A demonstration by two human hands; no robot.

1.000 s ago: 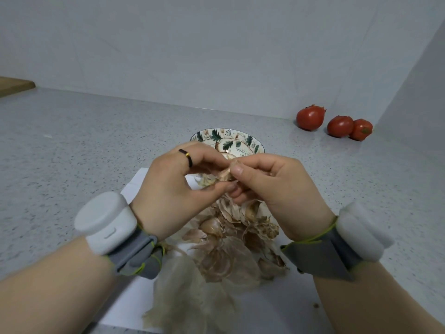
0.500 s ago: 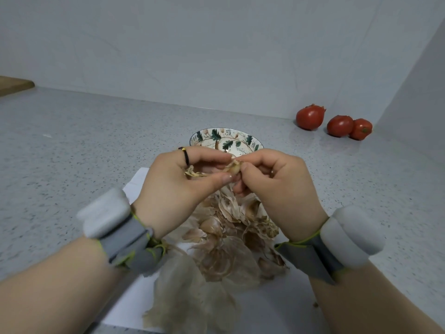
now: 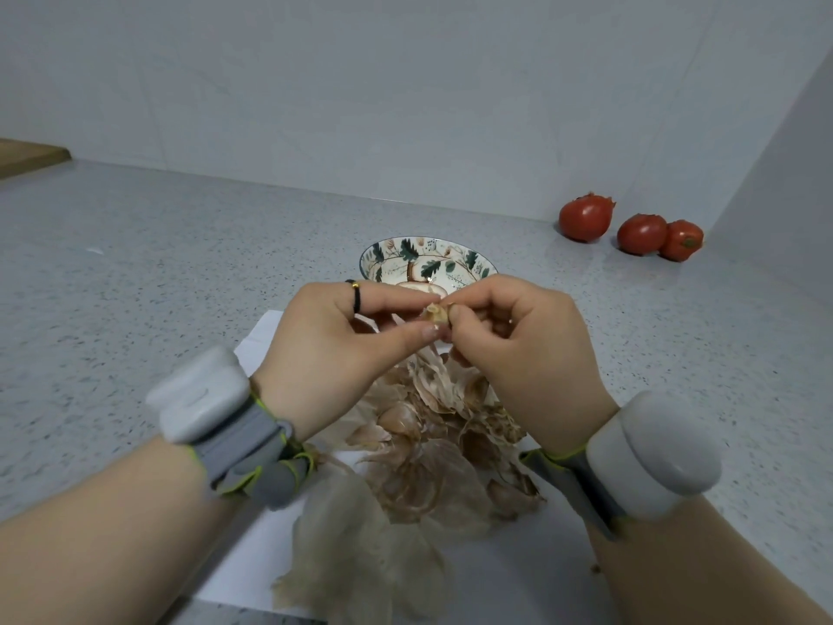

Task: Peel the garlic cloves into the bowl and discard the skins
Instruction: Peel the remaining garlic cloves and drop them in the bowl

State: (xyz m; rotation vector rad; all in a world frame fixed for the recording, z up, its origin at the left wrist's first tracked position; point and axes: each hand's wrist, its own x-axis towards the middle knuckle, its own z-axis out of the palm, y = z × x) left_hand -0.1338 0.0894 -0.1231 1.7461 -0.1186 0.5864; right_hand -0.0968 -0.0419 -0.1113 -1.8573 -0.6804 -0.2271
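While the clove (image 3: 436, 314) sits pinched between both thumbs and forefingers, just above the near rim of the bowl (image 3: 405, 254) at 12 o'clock, the job in hand looks like stripping its last skin; the left hand (image 3: 333, 349) grasps the clove from 9 o'clock with its thumb pressed along the near side, and the right hand (image 3: 518, 349) nips the papery edge from 3 o'clock, its other fingers curled under; to do this well, I judge, the left should hold firm without bruising the clove while the right peels away toward 3 o'clock in one strip, letting the scrap fall on the skins (image 3: 428, 462) heaped at 6 o'clock on the paper (image 3: 248, 552), not into the bowl; only then should the bare clove go forward to 12 o'clock; three tomatoes (image 3: 586, 216) lie well apart at 2 o'clock; against half a second ago the hands keep almost the same place, yet the pale shred that stuck out by the left fingers no longer shows, and the right wrist has rolled a little outward.
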